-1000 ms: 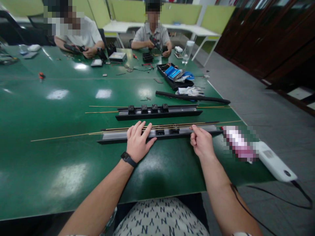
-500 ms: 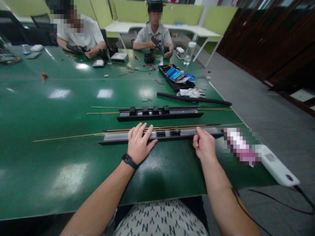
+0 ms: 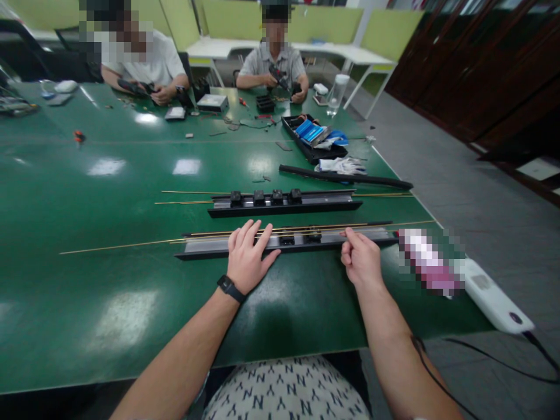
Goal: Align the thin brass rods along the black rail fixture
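Near rail (image 3: 205,246) lies on the bench (image 3: 87,303), long axis left-right, ends pointing to either side. Brass rods (image 3: 114,245) run along its top and overhang to the left.
Left hand (image 3: 249,256): open, flat, fingers spread across the rail's middle.
Right hand (image 3: 361,259): curled, thumb and forefinger pinching the brass rods near the rail's right end.
Printed cloth (image 3: 284,391) at the bench edge repeats N and Y.
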Demonstrator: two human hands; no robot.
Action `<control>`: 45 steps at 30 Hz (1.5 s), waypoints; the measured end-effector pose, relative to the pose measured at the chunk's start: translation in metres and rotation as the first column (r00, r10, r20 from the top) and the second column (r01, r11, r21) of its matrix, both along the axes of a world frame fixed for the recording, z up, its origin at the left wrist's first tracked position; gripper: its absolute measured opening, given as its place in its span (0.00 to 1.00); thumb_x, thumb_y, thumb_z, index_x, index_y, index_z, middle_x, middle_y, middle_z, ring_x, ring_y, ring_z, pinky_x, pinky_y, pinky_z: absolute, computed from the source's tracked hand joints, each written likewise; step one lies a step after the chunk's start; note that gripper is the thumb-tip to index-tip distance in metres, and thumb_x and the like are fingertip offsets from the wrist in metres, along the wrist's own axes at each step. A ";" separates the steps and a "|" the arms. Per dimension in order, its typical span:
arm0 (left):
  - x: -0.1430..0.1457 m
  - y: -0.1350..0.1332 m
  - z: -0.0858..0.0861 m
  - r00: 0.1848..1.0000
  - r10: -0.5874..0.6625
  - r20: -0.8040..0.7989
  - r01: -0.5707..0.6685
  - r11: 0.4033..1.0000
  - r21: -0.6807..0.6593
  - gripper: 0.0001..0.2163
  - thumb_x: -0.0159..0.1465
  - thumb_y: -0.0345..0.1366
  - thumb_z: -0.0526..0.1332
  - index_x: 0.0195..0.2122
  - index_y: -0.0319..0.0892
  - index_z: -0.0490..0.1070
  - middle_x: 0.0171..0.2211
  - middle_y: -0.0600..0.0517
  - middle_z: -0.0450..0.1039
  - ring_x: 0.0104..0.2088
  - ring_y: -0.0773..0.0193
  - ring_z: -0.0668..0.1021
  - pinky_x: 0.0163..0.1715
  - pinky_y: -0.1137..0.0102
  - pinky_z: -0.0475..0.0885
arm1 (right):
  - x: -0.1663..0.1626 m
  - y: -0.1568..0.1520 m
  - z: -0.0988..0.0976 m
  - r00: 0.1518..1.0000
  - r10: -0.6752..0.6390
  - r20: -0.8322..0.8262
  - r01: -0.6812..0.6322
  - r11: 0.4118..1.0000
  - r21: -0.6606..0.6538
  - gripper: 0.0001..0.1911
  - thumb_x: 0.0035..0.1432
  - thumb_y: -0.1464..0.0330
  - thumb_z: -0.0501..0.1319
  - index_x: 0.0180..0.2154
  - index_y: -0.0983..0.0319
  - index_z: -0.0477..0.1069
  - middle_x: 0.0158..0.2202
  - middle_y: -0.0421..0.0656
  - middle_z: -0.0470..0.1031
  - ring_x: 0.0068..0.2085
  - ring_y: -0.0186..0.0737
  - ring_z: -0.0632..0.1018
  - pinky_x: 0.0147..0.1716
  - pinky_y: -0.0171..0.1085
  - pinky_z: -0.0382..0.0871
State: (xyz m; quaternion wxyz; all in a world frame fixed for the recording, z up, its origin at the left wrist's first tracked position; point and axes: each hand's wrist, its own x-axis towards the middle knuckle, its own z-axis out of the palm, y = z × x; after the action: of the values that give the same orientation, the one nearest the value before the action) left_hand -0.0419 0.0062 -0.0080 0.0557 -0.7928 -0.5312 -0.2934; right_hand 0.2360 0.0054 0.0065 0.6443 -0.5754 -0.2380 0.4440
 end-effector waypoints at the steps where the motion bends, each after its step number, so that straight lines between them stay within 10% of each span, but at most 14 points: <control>1: 0.000 0.000 0.000 1.000 0.001 -0.001 -0.001 1.000 -0.002 0.26 0.68 0.49 0.62 0.65 0.48 0.68 0.65 0.41 0.68 0.68 0.47 0.66 0.67 0.51 0.55 | 0.001 0.001 -0.001 1.000 -0.014 0.000 0.014 1.000 0.003 0.18 0.50 0.57 0.74 0.31 0.63 0.73 0.14 0.34 0.66 0.11 0.25 0.60 0.09 0.25 0.49; 45: -0.001 0.001 -0.001 1.000 -0.006 -0.011 0.007 1.000 0.017 0.27 0.68 0.50 0.62 0.66 0.47 0.67 0.65 0.41 0.68 0.68 0.47 0.66 0.67 0.51 0.55 | 0.007 0.003 0.000 0.995 -0.101 0.007 0.101 0.995 -0.018 0.17 0.53 0.57 0.73 0.30 0.62 0.71 0.14 0.33 0.65 0.11 0.25 0.59 0.08 0.25 0.48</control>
State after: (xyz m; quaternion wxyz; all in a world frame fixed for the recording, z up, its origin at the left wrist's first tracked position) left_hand -0.0430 0.0073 -0.0093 0.0646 -0.7957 -0.5258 -0.2938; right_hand 0.2430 0.0087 0.0068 0.6598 -0.5940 -0.2063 0.4114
